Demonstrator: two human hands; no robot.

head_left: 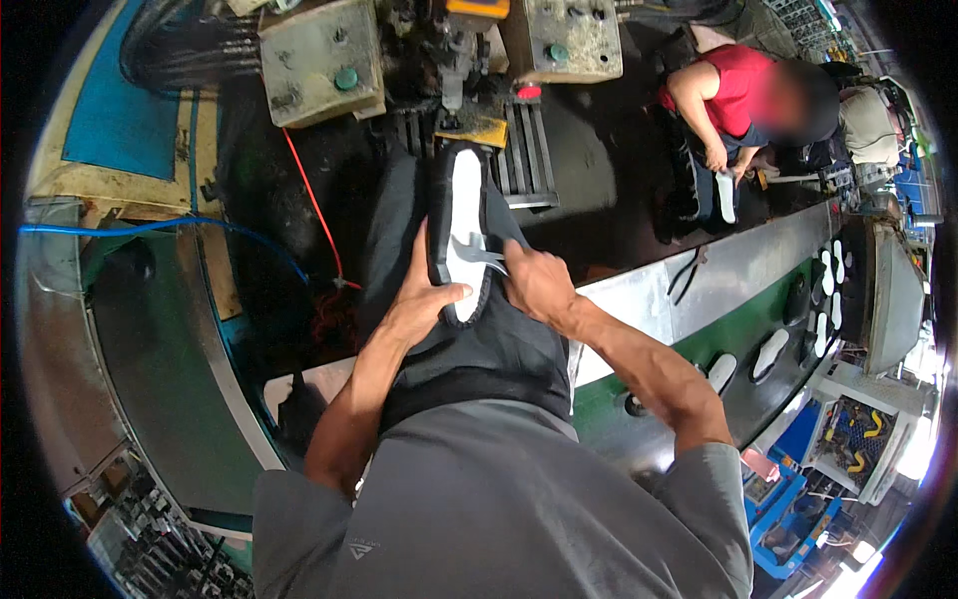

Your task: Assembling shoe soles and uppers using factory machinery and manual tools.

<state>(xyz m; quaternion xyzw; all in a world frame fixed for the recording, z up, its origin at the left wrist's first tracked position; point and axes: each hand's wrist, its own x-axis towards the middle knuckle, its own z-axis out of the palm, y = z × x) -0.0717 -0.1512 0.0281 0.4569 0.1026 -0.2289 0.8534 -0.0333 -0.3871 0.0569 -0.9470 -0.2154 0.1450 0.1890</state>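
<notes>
A grey short-sleeved shirt (539, 499) with a small pale emblem (361, 550) is worn over black trousers (529, 349).

"What stands on the far side?"
"Two grimy control boxes (309, 75), each with a green button (346, 79), and a slatted metal rack (529, 150) nearer."
"And to the left?"
"A blue hose (80, 231), a red cord (315, 205) beside its right end, and a blue panel (125, 100) farther off."
"Right?"
"A green conveyor belt (738, 319), a person in a red shirt (733, 90) near its far end, and a blue crate (768, 529)."
</notes>
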